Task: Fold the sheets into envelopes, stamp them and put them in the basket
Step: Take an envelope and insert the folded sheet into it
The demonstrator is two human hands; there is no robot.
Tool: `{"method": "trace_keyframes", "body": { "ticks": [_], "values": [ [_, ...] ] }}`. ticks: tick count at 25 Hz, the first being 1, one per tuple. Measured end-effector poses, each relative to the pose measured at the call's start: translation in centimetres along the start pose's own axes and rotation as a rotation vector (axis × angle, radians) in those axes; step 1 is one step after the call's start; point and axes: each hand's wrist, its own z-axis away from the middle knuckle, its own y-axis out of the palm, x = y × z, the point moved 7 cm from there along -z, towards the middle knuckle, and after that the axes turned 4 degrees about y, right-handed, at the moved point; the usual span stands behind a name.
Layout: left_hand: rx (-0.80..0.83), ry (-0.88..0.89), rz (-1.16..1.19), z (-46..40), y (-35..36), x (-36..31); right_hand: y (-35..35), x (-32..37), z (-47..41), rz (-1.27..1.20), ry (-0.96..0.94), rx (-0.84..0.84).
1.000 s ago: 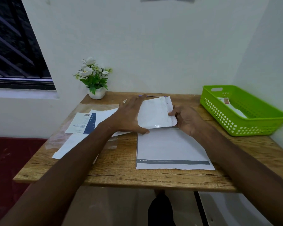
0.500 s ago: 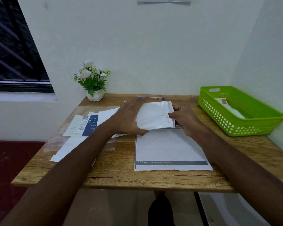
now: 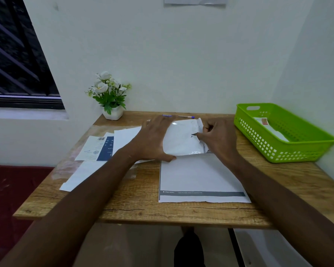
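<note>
The envelope is lying on the table, long axis left to right, just beyond the printed sheet. The left hand is pressing it flat, fingers straight; the right hand is pinching its open right end, nearer the basket.

"END GOAL" on the grey band of the white sheet.

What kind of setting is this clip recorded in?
Probably a small desk corner in a home or office room. A wooden table is pushed against plain white walls beside a barred window, with a potted flower, loose sheets, a pen and a green basket.
</note>
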Motion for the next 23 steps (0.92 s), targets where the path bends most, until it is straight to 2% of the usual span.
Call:
{"method": "trace_keyframes", "body": {
  "ticks": [3, 7, 11, 13, 15, 18, 23],
  "values": [
    [0.024, -0.02, -0.031, 0.0, 0.2, 0.3, 0.5, 0.1, 0.2, -0.084, -0.017, 0.039],
    [0.039, -0.01, -0.053, 0.0, 0.4, 0.4, 1.3, 0.5, 0.5, -0.403, 0.0, 0.19],
    [0.03, 0.005, -0.082, -0.1, 0.2, 0.5, 2.4, 0.3, 0.8, -0.674, 0.232, 0.427],
    [0.016, 0.027, -0.079, -0.1, 0.2, 0.4, 3.6, 0.2, 1.2, -0.829, 0.42, 0.626],
    [0.0, 0.05, -0.075, -0.1, 0.1, 0.2, 4.3, 0.7, 1.9, -1.085, 0.576, 0.841],
    [-0.019, 0.083, -0.056, -0.2, 0.0, -0.2, 4.2, 2.0, 2.7, -1.28, 0.564, 1.091],
    [-0.059, 0.154, -0.063, -0.3, -0.1, -1.3, 3.6, 3.2, 3.7, -1.382, 0.464, 1.259]
  ]
}}
